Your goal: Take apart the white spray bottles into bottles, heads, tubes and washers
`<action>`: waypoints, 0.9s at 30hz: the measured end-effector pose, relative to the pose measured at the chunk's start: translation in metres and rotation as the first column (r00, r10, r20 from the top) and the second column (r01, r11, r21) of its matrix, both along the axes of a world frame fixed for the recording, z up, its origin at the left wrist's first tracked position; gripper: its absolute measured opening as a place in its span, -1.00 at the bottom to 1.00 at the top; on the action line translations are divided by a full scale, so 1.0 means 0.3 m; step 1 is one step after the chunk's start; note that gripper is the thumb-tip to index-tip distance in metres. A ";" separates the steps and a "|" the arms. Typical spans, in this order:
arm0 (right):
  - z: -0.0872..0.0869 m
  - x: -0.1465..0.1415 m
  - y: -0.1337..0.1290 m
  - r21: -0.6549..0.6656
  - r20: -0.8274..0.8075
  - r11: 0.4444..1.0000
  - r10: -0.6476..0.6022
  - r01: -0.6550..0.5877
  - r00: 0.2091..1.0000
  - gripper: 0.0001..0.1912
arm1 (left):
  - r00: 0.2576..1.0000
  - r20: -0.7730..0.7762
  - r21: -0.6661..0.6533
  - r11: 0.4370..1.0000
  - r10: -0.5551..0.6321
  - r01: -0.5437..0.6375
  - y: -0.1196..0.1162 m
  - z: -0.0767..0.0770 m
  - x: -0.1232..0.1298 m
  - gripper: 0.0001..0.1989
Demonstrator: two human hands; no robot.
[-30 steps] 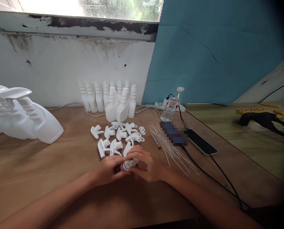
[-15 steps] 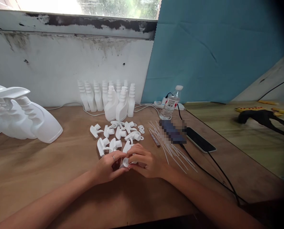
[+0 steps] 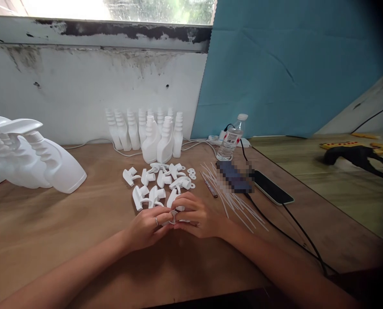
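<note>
Between both hands, low in the middle of the view, is a small white spray head (image 3: pixel 173 217), mostly covered by fingers. My left hand (image 3: pixel 149 226), with a ring on one finger, is closed on its left side. From the right, my right hand (image 3: pixel 196 216) grips the same piece with bent fingers. Just beyond the hands lie several white spray heads (image 3: pixel 141 197) in loose rows on the brown table (image 3: pixel 65 240). Small white rings (image 3: pixel 191 173) rest at their right edge.
Several white bottles (image 3: pixel 151 141) stand by the wall. Assembled spray bottles (image 3: pixel 62 165) are at the left. Thin white tubes (image 3: pixel 233 206), a pen (image 3: pixel 210 187), a clear water bottle (image 3: pixel 232 139), a phone (image 3: pixel 272 187) and black cables lie or stand to the right.
The fingers of both hands have closed in around the white piece, so less of it shows. My left hand has shifted slightly right. The whole view has moved slightly.
</note>
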State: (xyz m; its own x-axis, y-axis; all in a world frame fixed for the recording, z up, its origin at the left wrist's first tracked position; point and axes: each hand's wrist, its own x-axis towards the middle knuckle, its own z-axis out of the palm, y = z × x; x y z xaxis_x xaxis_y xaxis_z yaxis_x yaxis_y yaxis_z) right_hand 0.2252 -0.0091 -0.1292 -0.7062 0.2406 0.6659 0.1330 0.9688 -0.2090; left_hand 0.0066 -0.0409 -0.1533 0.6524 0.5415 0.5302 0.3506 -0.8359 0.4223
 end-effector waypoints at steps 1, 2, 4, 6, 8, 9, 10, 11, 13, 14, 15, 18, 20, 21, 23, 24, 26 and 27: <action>0.001 0.000 0.001 0.031 0.011 0.999 -0.021 0.020 1.000 -0.90 | 1.000 0.003 0.003 1.000 0.003 -0.003 -0.001 0.000 0.001 -0.76; 0.002 0.001 0.002 0.063 0.022 0.997 -0.042 0.040 0.999 -0.89 | 1.000 0.004 0.004 1.000 0.005 -0.005 -0.002 0.000 0.001 -0.77; 0.002 0.004 0.002 0.118 0.049 0.990 -0.085 0.078 0.995 -0.86 | 1.000 -0.001 -0.004 1.000 0.011 -0.011 -0.003 -0.003 0.003 -0.80; 0.000 0.007 0.000 0.159 0.086 0.980 -0.132 0.117 0.988 -0.85 | 1.000 -0.005 -0.022 1.000 0.022 -0.023 -0.001 -0.006 0.004 -0.84; -0.001 0.009 -0.004 0.184 0.129 0.971 -0.176 0.151 0.976 -0.84 | 0.999 0.010 -0.025 0.999 0.037 -0.037 0.003 -0.010 0.002 -0.87; -0.001 0.009 -0.007 0.189 0.147 0.968 -0.193 0.164 0.970 -0.83 | 0.999 0.022 -0.021 0.999 0.045 -0.044 0.005 -0.012 0.000 -0.87; -0.001 0.008 -0.011 0.184 0.161 0.968 -0.203 0.173 0.966 -0.82 | 0.998 0.032 -0.016 0.999 0.050 -0.050 0.008 -0.014 -0.002 -0.88; 0.000 0.007 -0.015 0.166 0.172 0.970 -0.204 0.176 0.964 -0.81 | 0.998 0.040 -0.012 0.998 0.054 -0.054 0.010 -0.015 -0.003 -0.88; 0.004 0.005 -0.023 0.086 0.171 0.983 -0.178 0.165 0.969 -0.80 | 0.998 0.040 -0.006 0.999 0.055 -0.054 0.010 -0.016 -0.004 -0.89; 0.007 0.004 -0.026 0.030 0.161 0.989 -0.151 0.148 0.975 -0.80 | 0.998 0.036 -0.001 0.998 0.055 -0.055 0.009 -0.015 -0.004 -0.88; 0.010 0.005 -0.028 -0.029 0.146 0.992 -0.120 0.126 0.982 -0.79 | 0.998 0.032 0.009 0.998 0.059 -0.059 0.007 -0.015 -0.002 -0.88; 0.019 0.017 -0.018 -0.189 0.031 0.978 -0.088 0.093 0.996 -0.76 | 0.997 0.007 0.023 0.996 0.082 -0.082 -0.002 -0.012 0.003 -0.83; 0.024 0.042 0.012 -0.251 -0.077 0.955 -0.183 0.158 0.980 -0.76 | 0.994 0.009 0.027 0.994 0.105 -0.105 -0.007 -0.011 0.006 -0.77; 0.027 0.061 0.036 -0.264 -0.117 0.938 -0.262 0.224 0.958 -0.78 | 0.993 0.013 0.028 0.993 0.115 -0.116 -0.008 -0.009 0.006 -0.74; 0.033 0.118 0.096 -0.249 -0.114 0.873 -0.455 0.418 0.883 -0.81 | 0.994 0.012 0.029 0.994 0.107 -0.108 -0.008 -0.005 0.006 -0.68; 0.037 0.154 0.129 -0.213 -0.047 0.818 -0.555 0.535 0.830 -0.81 | 0.996 0.006 0.027 0.996 0.087 -0.087 -0.008 -0.002 0.006 -0.66; 0.048 0.234 0.191 -0.134 0.173 0.606 -0.765 0.784 0.621 -0.78 | 0.999 -0.003 0.019 0.999 0.033 -0.033 -0.006 0.004 0.008 -0.65; 0.054 0.274 0.217 -0.134 0.304 0.471 -0.818 0.872 0.488 -0.77 | 1.000 -0.002 0.017 1.000 0.016 -0.016 -0.006 0.007 0.010 -0.65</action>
